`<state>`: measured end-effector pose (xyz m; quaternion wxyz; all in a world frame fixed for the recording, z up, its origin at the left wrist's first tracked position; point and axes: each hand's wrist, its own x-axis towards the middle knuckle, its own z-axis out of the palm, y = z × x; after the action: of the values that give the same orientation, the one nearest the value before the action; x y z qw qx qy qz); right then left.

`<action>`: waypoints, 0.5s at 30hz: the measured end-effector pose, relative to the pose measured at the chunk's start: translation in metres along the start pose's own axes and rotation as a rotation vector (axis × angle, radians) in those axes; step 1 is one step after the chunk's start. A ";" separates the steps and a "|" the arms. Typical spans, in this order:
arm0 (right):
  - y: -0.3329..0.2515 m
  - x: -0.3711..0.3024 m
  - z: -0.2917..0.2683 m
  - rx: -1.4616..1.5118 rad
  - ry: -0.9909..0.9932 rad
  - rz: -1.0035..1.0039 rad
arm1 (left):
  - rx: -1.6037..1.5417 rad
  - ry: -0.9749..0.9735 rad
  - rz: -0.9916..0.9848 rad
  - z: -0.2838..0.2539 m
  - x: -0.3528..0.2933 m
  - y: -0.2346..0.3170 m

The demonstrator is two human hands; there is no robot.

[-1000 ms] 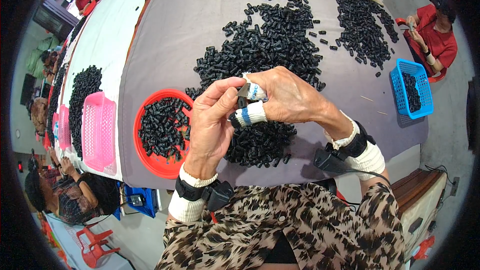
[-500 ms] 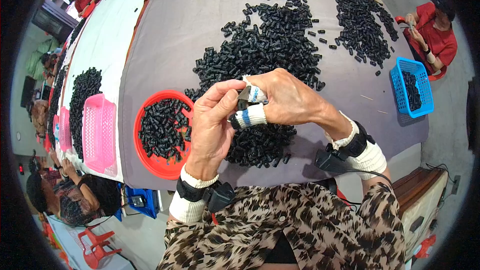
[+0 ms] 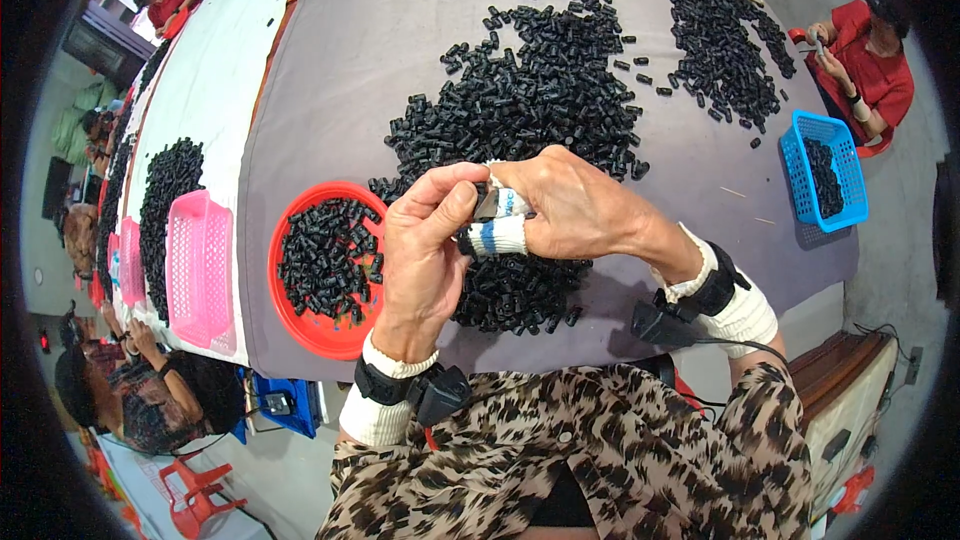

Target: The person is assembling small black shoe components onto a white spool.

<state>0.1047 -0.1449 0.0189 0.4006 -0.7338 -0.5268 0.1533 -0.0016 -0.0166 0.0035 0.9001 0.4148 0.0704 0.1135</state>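
My left hand point(image 3: 418, 255) is closed in a pinch of thumb and forefinger, around a small black cylindrical part mostly hidden by my fingers. Against it my right hand point(image 3: 585, 205) grips a small flat grey blade point(image 3: 487, 203). White knit sleeves with a blue stripe point(image 3: 498, 236) cover its thumb and forefinger. Both hands meet over the near end of a big heap of black cylindrical parts point(image 3: 530, 90). Left of them, a round red tray point(image 3: 274, 265) holds more such parts.
Pink baskets point(image 3: 200, 270) stand on the white cloth at left. A blue basket point(image 3: 850, 185) with black parts sits at the right edge, near a co-worker in red point(image 3: 868, 75). Another heap point(image 3: 715, 50) lies at far right. Thin sticks point(image 3: 733, 192) lie on the grey cloth.
My right hand has shifted slightly left and its wrist has turned a little, and the blade has tilted against the part. My left hand stays nearly in place.
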 end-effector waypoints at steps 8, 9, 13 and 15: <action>-0.007 0.000 -0.008 0.142 0.065 0.014 | -0.077 -0.060 -0.015 0.003 0.001 0.003; -0.007 0.000 -0.008 0.147 0.063 0.012 | -0.081 -0.047 -0.025 0.004 0.001 0.003; -0.010 0.001 -0.011 0.144 0.017 0.035 | -0.073 -0.040 -0.021 0.002 0.001 0.001; -0.008 0.001 -0.009 0.140 0.032 0.038 | -0.063 -0.047 -0.008 0.002 0.002 0.000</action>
<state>0.1059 -0.1471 0.0304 0.4562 -0.7163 -0.4943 0.1857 0.0003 -0.0170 0.0049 0.9145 0.3885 0.0470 0.1024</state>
